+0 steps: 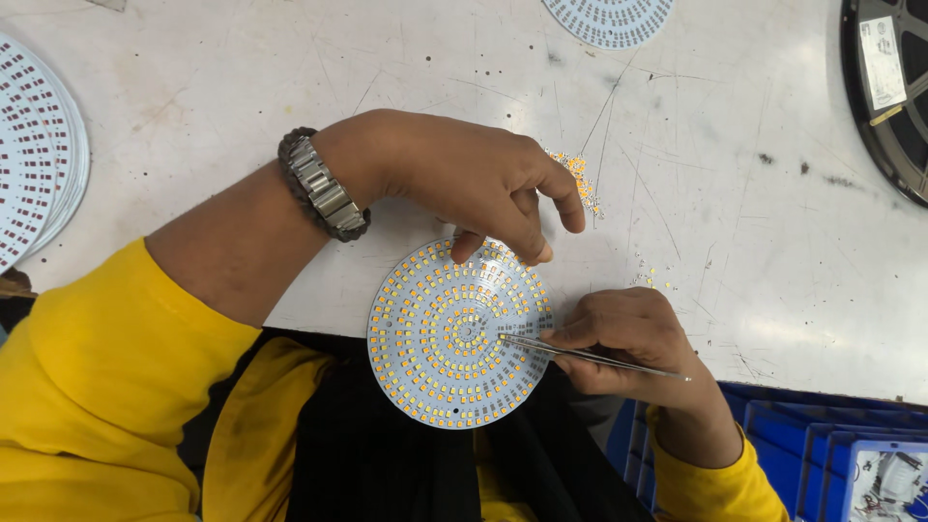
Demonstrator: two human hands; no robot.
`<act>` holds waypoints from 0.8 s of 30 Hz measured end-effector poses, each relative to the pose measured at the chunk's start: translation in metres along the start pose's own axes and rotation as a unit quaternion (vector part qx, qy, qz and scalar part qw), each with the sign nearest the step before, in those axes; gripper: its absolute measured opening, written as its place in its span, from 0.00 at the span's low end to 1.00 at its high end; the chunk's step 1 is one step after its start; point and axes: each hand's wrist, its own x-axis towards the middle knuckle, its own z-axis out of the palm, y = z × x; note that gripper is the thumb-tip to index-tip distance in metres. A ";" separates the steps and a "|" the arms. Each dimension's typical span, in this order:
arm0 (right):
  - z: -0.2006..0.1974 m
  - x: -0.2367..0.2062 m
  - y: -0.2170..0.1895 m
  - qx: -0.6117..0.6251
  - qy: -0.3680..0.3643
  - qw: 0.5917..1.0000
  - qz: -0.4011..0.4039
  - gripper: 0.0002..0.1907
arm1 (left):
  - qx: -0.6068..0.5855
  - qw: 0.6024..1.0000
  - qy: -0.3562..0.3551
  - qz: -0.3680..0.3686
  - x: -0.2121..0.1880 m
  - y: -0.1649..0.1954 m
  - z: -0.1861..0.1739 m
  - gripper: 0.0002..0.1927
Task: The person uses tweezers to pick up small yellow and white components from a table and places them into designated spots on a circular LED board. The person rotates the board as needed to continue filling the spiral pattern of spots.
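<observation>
Stack of round white boards (34, 155) sits at the table's (242, 87) nine o'clock edge, well apart from the work. Left hand (464, 179), a metal watch band (324, 188) on its wrist, arches over the far rim of a round board (454, 333) covered in rings of small yellow chips; fingers (536, 246) curl loosely, tips touching the rim at about twelve o'clock, pinning rather than gripping. The board hangs half off the table's near edge, over the lap. Right hand (628, 338) lies at the board's three o'clock, fingers pinched shut on thin metal tweezers (580, 355), tips reaching toward the board's centre. Loose yellow chips (580, 179) lie scattered just beyond the left fingers. Another round board (609, 19) at twelve o'clock; a dark reel (889, 97) at two o'clock; blue bins (822, 445) at five o'clock.
</observation>
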 end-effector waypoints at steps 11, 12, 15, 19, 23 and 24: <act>-0.013 -0.031 0.011 0.016 0.075 0.996 0.044 0.08 | 0.038 0.999 -0.011 -0.026 0.003 -0.003 0.000 0.30; -0.017 -0.042 0.013 0.007 0.123 0.988 0.094 0.07 | 0.014 0.999 -0.015 -0.037 0.003 -0.001 -0.001 0.32; -0.032 -0.072 0.025 -0.031 0.243 0.953 0.181 0.05 | 0.009 0.992 -0.019 -0.128 0.003 0.005 0.000 0.33; -0.040 -0.105 0.030 -0.060 0.289 0.935 0.195 0.03 | 0.018 0.983 -0.033 -0.178 0.005 0.012 0.002 0.32; -0.034 -0.112 0.032 -0.062 0.266 0.944 0.184 0.03 | 0.025 0.974 -0.040 -0.223 0.006 0.013 0.003 0.31; -0.033 -0.111 0.032 -0.064 0.260 0.946 0.183 0.03 | 0.026 0.974 -0.040 -0.221 0.006 0.013 0.003 0.32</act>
